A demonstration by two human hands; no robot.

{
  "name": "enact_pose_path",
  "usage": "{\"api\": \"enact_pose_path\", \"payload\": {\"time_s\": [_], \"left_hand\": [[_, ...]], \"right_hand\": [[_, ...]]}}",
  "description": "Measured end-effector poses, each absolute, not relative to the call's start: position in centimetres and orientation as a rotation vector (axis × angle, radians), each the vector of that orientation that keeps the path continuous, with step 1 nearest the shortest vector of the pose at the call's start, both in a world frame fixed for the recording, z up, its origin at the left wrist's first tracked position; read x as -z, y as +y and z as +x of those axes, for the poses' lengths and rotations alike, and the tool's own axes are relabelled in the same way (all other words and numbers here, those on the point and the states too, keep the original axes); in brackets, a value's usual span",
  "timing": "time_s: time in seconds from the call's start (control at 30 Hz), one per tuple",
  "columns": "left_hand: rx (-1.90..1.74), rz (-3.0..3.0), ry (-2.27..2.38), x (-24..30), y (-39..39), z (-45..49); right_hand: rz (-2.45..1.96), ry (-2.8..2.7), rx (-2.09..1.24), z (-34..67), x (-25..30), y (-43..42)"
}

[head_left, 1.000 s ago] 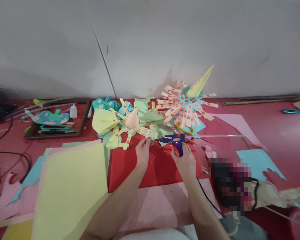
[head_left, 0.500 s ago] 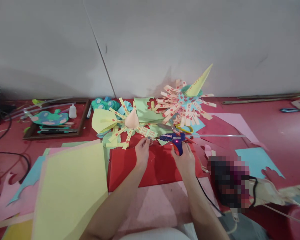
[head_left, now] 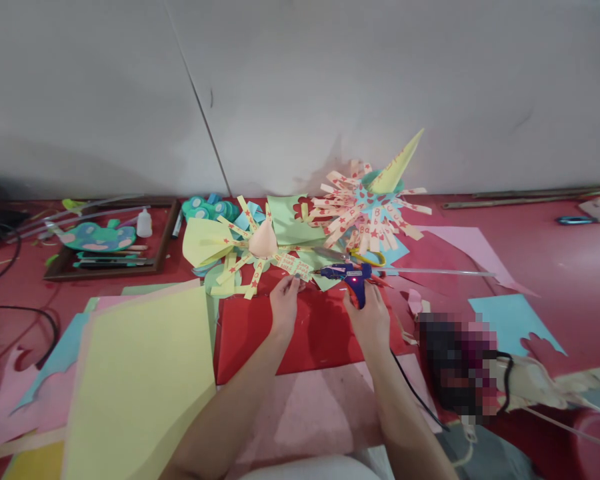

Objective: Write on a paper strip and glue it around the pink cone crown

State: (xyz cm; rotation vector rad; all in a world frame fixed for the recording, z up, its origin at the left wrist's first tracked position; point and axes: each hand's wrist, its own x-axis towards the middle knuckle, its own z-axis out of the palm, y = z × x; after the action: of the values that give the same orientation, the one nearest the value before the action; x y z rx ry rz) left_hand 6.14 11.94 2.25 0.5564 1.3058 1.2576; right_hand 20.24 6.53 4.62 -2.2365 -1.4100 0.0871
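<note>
Glue gun [head_left: 347, 271]: head view; in the right hand, near the far edge of the red board [head_left: 325, 340].
Right hand [head_left: 370, 313]: curled around the handle [head_left: 359, 295] from the near side; closer to it than the left.
Left hand [head_left: 285, 303]: thumb and finger pinching the near edge of the written card [head_left: 296, 264].
Nozzle [head_left: 318, 272]: pointing left at the card, long axis running left to right; contact unclear.
</note>
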Motion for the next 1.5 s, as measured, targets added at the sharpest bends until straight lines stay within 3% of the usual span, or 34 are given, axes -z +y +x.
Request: {"api": "enact_pose_path", "payload": {"time_s": [0.5, 0.7, 0.97, 1.17, 1.23, 1.37, 1.5], "left_hand": [[-1.247, 0.574, 1.289, -2.6, 11.8, 5.9], [-1.271, 0.619, 1.303, -2.3, 12.1, 5.5], [-1.289, 0.649, 1.321, -2.3, 12.2, 5.4], [-1.288, 0.65, 1.317, -2.1, 12.2, 5.2], [-1.287, 0.649, 1.318, -2.2, 12.2, 5.2], [-1.285, 0.66, 1.319, -2.1, 12.3, 5.3], [-1.281, 0.674, 1.329, -1.9, 12.2, 5.3]], "right_hand": [[-2.252, -1.252, -0.013, 20.8, -5.1, 6.8], [-2.179, -0.95, -0.156, 26.3, -5.0, 6.0], [-2.352, -0.73, -0.092, 34.3, -3.5, 6.2], [-2.616, -0.856, -0.164, 36.3, -3.6, 7.8], [-2.59, -0.948, -0.042, 36.2, -3.8, 7.9], [-2.332, -1.156, 0.352, 33.9, -4.6, 7.9], [-1.978, -1.611, 0.132, 29.0, -4.8, 9.0]]}}
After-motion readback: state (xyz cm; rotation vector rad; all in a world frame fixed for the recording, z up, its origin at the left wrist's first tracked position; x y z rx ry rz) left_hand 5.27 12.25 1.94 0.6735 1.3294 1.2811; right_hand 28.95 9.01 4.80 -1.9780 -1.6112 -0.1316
